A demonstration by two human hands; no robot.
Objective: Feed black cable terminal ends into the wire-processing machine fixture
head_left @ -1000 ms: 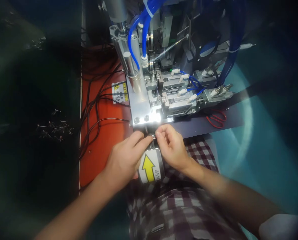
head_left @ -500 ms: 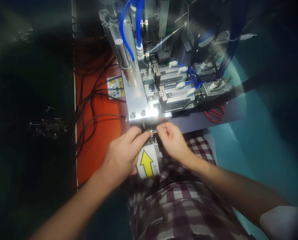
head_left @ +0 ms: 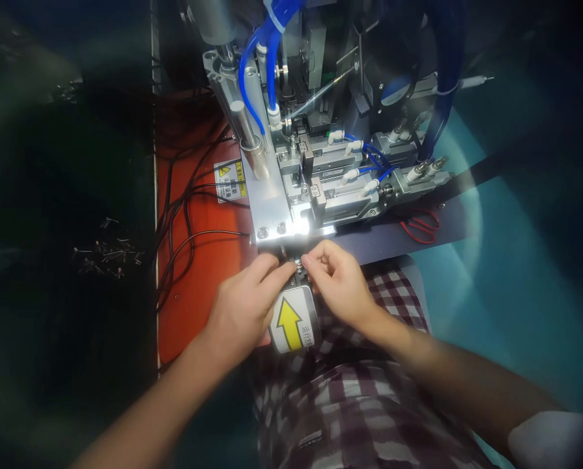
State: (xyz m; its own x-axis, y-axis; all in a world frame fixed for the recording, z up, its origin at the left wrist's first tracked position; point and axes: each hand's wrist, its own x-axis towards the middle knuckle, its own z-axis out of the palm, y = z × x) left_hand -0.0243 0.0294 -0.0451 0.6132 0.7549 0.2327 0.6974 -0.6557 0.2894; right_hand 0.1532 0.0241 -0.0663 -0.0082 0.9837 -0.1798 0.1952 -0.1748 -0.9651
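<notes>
My left hand is closed, thumb and forefinger pinched at the front of the machine, just under its bright metal plate. Facing it from the other side, my right hand is closed too, its fingertips almost touching the left thumb. Between the fingertips shows a tiny pale piece, too small to name. The thin coloured wires seen there earlier are now mostly hidden by my right fingers. Right below my fingertips sits a white cover with a yellow arrow.
Black cables run over the orange base plate on the left, past a warning label. Blue air hoses feed the machine's cylinders. A red wire loop lies at right. Several small wired parts lie on the dark surface at far left.
My right hand has moved slightly left, closer to the left fingertips, covering the coloured wires. My left hand keeps its pinch. The whole view has shifted a little.
</notes>
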